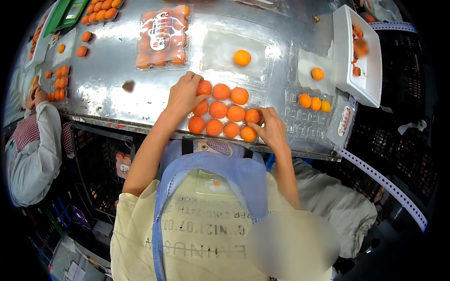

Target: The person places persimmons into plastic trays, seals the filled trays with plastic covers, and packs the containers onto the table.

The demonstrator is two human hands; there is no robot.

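Pale yellow shirt (201, 250) and blue apron (248, 178) lie nearest, just off the counter's (103, 61) near edge. Along that edge, around its middle, a clear tray (227, 103) holds eleven orange fruits (218, 110) in three rows. The left hand (183, 93) is at the far left corner of this tray, thumb and fingers apart about the corner fruit (204, 87); whether they grip it or the tray I cannot tell. The right hand (273, 129) pinches the end fruit (252, 115) of the middle row between thumb and finger. Toward the far edge sit a labelled pack (161, 37) and one loose fruit (242, 57). A white box (347, 56) stands by the right edge.
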